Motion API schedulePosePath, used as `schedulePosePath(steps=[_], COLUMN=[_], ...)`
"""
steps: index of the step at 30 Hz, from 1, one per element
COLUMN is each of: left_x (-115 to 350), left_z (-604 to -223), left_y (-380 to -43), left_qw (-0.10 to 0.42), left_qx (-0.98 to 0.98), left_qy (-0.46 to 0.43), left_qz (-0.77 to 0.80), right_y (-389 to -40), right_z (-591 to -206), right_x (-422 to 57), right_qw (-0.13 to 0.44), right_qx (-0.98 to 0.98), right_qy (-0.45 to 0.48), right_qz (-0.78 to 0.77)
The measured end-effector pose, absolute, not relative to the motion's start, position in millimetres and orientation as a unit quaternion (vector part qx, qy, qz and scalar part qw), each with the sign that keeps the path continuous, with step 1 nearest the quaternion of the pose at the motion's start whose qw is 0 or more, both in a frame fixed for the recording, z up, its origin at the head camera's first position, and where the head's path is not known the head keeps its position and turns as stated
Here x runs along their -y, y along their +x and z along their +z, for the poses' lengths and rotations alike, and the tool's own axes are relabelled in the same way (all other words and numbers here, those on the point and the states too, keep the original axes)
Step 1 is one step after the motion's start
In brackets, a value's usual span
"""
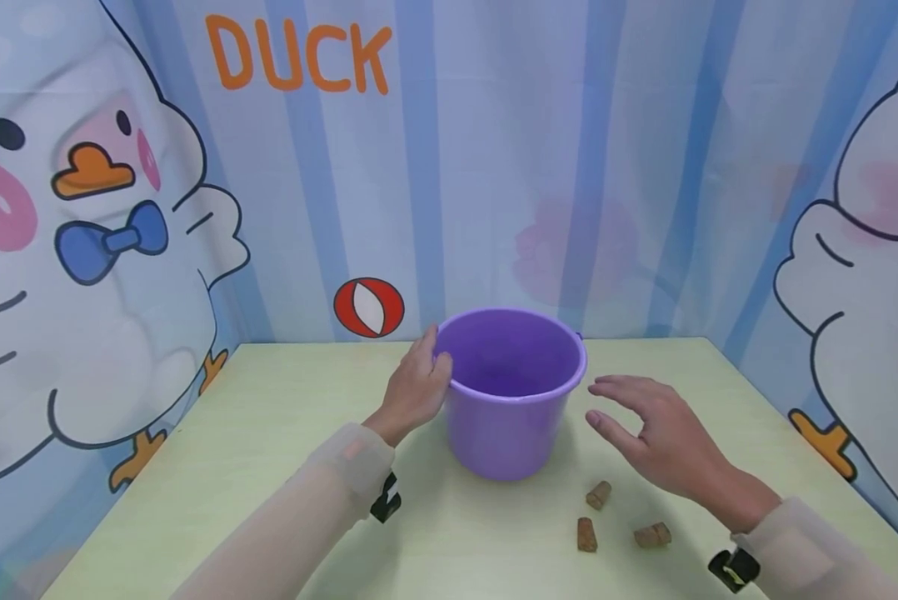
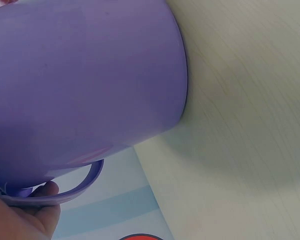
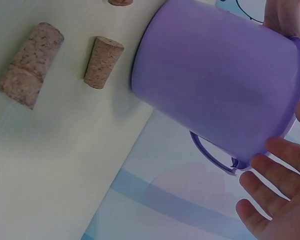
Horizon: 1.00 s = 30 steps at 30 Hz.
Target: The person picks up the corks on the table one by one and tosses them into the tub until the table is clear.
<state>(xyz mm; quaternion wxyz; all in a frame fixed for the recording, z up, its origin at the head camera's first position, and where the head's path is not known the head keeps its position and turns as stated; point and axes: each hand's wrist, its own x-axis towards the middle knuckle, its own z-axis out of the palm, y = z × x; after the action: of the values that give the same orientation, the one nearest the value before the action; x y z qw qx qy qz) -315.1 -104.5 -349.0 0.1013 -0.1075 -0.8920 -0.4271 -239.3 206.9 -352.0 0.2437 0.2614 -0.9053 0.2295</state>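
A purple plastic bucket (image 1: pixel 505 433) stands upright on the table, its mouth facing up. My left hand (image 1: pixel 415 383) grips it at the left of the rim, thumb by the edge. In the left wrist view, the fingers (image 2: pixel 49 212) of that hand lie by the bucket's curved handle (image 2: pixel 85 185). To the right of the rim, my right hand (image 1: pixel 662 433) is held with its fingers spread and nothing in them. Three cork stoppers lie near it: one cork (image 1: pixel 599 495) close to the bucket, another cork (image 1: pixel 586 534) nearer me, and a third cork (image 1: pixel 652 535) further right.
The pale table (image 1: pixel 306 467) has a light wood grain. Behind it hangs a striped blue curtain (image 1: pixel 494 167) printed with cartoon ducks and a red ball. Dark straps (image 1: pixel 734 569) sit on both wrists over the light sleeves.
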Motion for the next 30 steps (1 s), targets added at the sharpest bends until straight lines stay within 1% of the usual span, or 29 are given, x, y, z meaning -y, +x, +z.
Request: schedulePosePath(steps=[14, 23, 30], left_x=[104.2, 103.0, 104.1], left_z=[-345.4, -344.9, -345.9], left_y=[-314.7, -314.4, -313.7], left_qw=[0.099, 0.096, 0.096], left_qx=[0.892, 0.891, 0.891], left_qy=[-0.111, -0.107, -0.107], left_qz=[-0.428, -0.432, -0.430], right_y=[-237.3, -234.2, -234.0], right_z=[-361.6, -372.6, -381.8], right_x=[-206.0, -207.6, -207.9], right_qw=[0.231, 0.208, 0.208], right_qx=[0.911, 0.929, 0.932], right_qy=[0.267, 0.236, 0.233], right_qz=[0.213, 0.193, 0.184])
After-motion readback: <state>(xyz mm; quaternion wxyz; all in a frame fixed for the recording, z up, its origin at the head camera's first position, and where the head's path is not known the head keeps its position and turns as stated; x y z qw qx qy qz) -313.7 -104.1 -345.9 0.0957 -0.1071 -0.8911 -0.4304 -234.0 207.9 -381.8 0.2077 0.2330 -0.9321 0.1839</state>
